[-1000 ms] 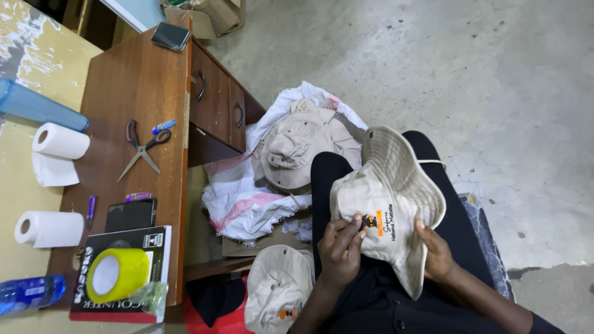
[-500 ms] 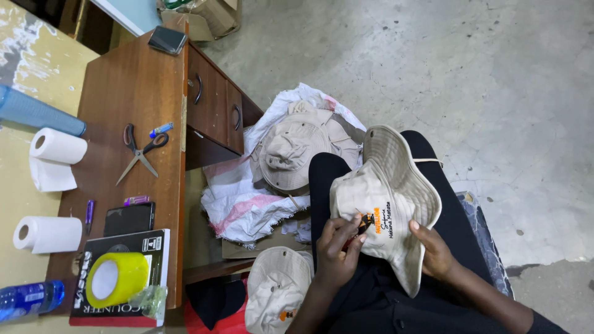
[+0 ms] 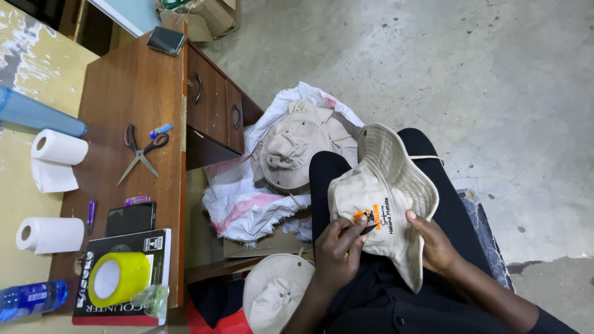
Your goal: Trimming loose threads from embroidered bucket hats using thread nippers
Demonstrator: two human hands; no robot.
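On the lap, left hand point(image 3: 339, 252) pinching beige hat point(image 3: 383, 204), right hand point(image 3: 436, 244) gripping its brim

Seated beside the wooden bench point(image 3: 124, 93), the person holds a beige bucket hat point(image 3: 387, 204) on their lap, left hand point(image 3: 340, 250) pinching at its orange embroidery, right hand point(image 3: 436, 244) gripping the brim.

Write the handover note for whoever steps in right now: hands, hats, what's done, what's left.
Left hand: fingertips pinched at the orange embroidery on the beige hat in the lap; a small dark tool may be there, too small to tell.
Right hand: grips the hat's crown from the other side.
Other hats: a pile on the white sack, one by the left knee.
Scissors lie on the desk.
Done or left: cannot tell.
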